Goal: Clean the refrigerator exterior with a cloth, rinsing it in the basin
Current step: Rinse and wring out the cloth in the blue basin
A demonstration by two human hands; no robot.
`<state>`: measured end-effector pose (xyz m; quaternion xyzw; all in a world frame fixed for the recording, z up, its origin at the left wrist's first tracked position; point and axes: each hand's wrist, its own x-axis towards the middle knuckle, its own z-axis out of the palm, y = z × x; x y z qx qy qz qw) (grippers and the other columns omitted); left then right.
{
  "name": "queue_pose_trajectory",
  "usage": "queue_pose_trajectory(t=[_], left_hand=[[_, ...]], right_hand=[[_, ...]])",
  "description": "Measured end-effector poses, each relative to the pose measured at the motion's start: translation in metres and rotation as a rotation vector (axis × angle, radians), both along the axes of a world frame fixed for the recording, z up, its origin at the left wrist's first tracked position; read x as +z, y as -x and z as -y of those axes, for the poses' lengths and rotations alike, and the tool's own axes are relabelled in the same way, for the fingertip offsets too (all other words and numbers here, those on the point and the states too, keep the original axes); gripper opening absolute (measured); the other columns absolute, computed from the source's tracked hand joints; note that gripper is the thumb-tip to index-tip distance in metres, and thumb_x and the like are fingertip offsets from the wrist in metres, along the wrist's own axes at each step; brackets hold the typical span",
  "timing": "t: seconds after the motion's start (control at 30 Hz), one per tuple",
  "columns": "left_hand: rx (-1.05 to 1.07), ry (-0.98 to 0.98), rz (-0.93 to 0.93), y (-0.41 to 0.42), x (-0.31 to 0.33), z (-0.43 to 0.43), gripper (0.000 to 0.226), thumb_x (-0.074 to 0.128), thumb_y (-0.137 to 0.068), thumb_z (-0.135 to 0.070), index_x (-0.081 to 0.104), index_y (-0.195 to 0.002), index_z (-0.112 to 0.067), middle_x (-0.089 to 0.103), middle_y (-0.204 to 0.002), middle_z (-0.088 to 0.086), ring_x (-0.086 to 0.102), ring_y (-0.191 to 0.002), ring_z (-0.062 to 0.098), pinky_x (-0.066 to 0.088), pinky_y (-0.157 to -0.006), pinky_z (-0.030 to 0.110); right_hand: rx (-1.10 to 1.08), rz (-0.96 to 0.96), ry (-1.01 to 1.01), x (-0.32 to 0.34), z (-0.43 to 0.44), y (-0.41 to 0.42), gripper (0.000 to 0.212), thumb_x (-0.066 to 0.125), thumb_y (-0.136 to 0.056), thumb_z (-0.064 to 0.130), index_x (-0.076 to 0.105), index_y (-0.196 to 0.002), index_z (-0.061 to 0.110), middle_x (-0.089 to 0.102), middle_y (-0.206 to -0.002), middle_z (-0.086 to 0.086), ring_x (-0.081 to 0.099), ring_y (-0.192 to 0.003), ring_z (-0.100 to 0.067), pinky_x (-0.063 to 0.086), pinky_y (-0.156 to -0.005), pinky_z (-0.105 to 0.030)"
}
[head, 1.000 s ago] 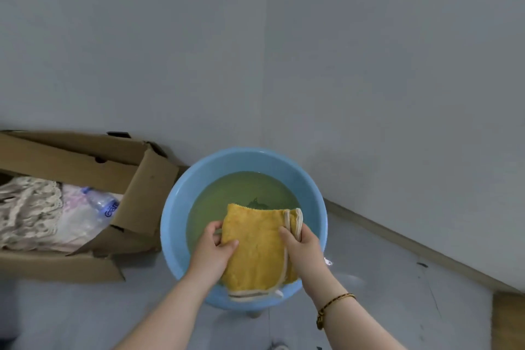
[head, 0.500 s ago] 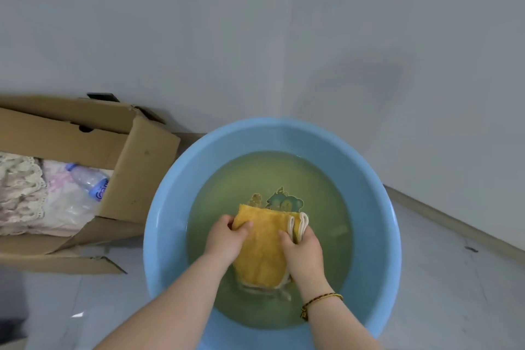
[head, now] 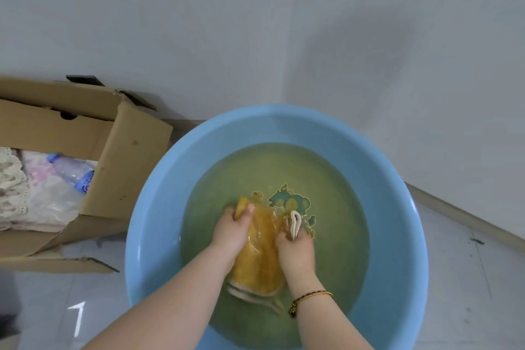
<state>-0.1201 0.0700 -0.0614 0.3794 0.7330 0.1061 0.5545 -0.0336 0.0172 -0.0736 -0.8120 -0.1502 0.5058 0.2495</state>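
- Left hand (head: 231, 231) grips the yellow cloth (head: 260, 261) underwater in the blue basin (head: 159, 216).
- Right hand (head: 297, 250) pinches the cloth's white trimmed edge.
- Cardboard box (head: 133, 159) sits just beside the basin.

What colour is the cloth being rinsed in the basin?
Yellow-orange cloth with cream edging, clearest in the head view.

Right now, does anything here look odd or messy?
The water in the blue basin looks murky yellow-green, not clear, where the left hand and right hand grip the yellow cloth. The cardboard box beside it has ragged, torn flaps.
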Motion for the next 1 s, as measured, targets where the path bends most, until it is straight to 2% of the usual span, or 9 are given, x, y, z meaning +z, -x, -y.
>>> queue_pose_trajectory(t=[0.07, 0.17, 0.3, 0.43, 0.57, 0.67, 0.77, 0.87, 1.0], left_hand=[[0.034, -0.051, 0.037, -0.006, 0.010, 0.002, 0.046, 0.040, -0.094, -0.038, 0.045, -0.128, -0.006, 0.051, -0.127, 0.012, 0.047, -0.116, 0.028, 0.036, -0.091, 0.030], [0.042, -0.097, 0.093, -0.011, 0.026, 0.006, 0.045, 0.035, -0.094, -0.043, 0.053, -0.113, -0.006, 0.057, -0.109, 0.010, 0.052, -0.101, 0.025, 0.038, -0.087, 0.030], [0.100, -0.124, 0.169, -0.017, 0.045, 0.014, 0.046, 0.032, -0.094, -0.043, 0.060, -0.088, -0.008, 0.063, -0.088, 0.010, 0.059, -0.093, 0.029, 0.045, -0.087, 0.035], [0.081, -0.191, 0.208, -0.026, 0.063, 0.024, 0.042, 0.032, -0.096, -0.038, 0.056, -0.073, -0.012, 0.058, -0.072, 0.002, 0.055, -0.075, 0.020, 0.042, -0.066, 0.027], [0.123, -0.137, 0.244, -0.025, 0.067, 0.008, 0.044, 0.033, -0.096, -0.039, 0.048, -0.064, -0.013, 0.051, -0.067, 0.002, 0.049, -0.066, 0.017, 0.038, -0.067, 0.028], [0.152, -0.023, 0.324, -0.026, 0.068, 0.009, 0.042, 0.035, -0.095, -0.043, 0.056, -0.076, -0.011, 0.057, -0.076, 0.003, 0.054, -0.074, 0.017, 0.041, -0.071, 0.028], [0.024, 0.014, 0.316, -0.026, 0.062, 0.016, 0.035, 0.038, -0.092, -0.045, 0.056, -0.077, -0.020, 0.058, -0.083, -0.002, 0.056, -0.082, 0.016, 0.041, -0.078, 0.028], [-0.104, 0.038, 0.198, -0.016, 0.041, 0.016, 0.042, 0.054, -0.086, -0.043, 0.053, -0.116, -0.013, 0.055, -0.115, -0.001, 0.052, -0.112, 0.023, 0.042, -0.093, 0.032], [-0.198, 0.055, 0.051, 0.005, 0.018, 0.014, 0.041, 0.060, -0.085, -0.030, 0.049, -0.118, -0.009, 0.055, -0.119, 0.001, 0.052, -0.107, 0.020, 0.044, -0.091, 0.033]], right_hand=[[-0.116, -0.043, -0.121, 0.014, 0.000, 0.008, 0.015, 0.051, -0.088, 0.011, 0.055, -0.076, 0.019, 0.054, -0.066, 0.004, 0.049, -0.060, -0.013, 0.040, -0.062, -0.024], [-0.164, -0.014, -0.274, 0.044, 0.006, 0.024, 0.006, 0.056, -0.088, 0.015, 0.058, -0.086, 0.019, 0.060, -0.075, 0.012, 0.057, -0.074, -0.011, 0.042, -0.072, -0.024], [-0.013, 0.113, -0.266, 0.069, 0.005, 0.029, 0.013, 0.047, -0.093, 0.031, 0.044, -0.080, 0.032, 0.054, -0.071, 0.018, 0.052, -0.066, -0.004, 0.036, -0.060, -0.023], [-0.187, 0.035, -0.281, 0.071, -0.009, 0.012, 0.025, 0.042, -0.096, 0.026, 0.045, -0.071, 0.025, 0.054, -0.068, 0.007, 0.051, -0.065, -0.011, 0.037, -0.059, -0.025], [-0.174, 0.066, -0.366, 0.082, 0.007, 0.026, 0.022, 0.048, -0.093, 0.022, 0.050, -0.071, 0.026, 0.056, -0.066, 0.012, 0.052, -0.062, 0.001, 0.040, -0.056, -0.013], [-0.074, 0.115, -0.335, 0.076, 0.009, 0.018, 0.024, 0.047, -0.093, 0.025, 0.048, -0.070, 0.028, 0.055, -0.066, 0.012, 0.053, -0.063, -0.006, 0.040, -0.054, -0.012], [0.088, 0.215, -0.151, 0.058, 0.003, -0.002, 0.024, 0.039, -0.096, 0.034, 0.048, -0.077, 0.021, 0.054, -0.072, 0.005, 0.050, -0.066, -0.013, 0.036, -0.054, -0.025], [0.087, 0.229, -0.042, 0.041, 0.008, -0.012, 0.020, 0.039, -0.096, 0.036, 0.050, -0.094, 0.019, 0.054, -0.077, 0.004, 0.051, -0.073, -0.016, 0.036, -0.058, -0.026], [0.168, 0.068, -0.111, 0.025, 0.024, -0.009, 0.014, 0.052, -0.092, 0.024, 0.044, -0.103, 0.024, 0.052, -0.084, 0.012, 0.051, -0.076, -0.007, 0.038, -0.061, -0.017]])
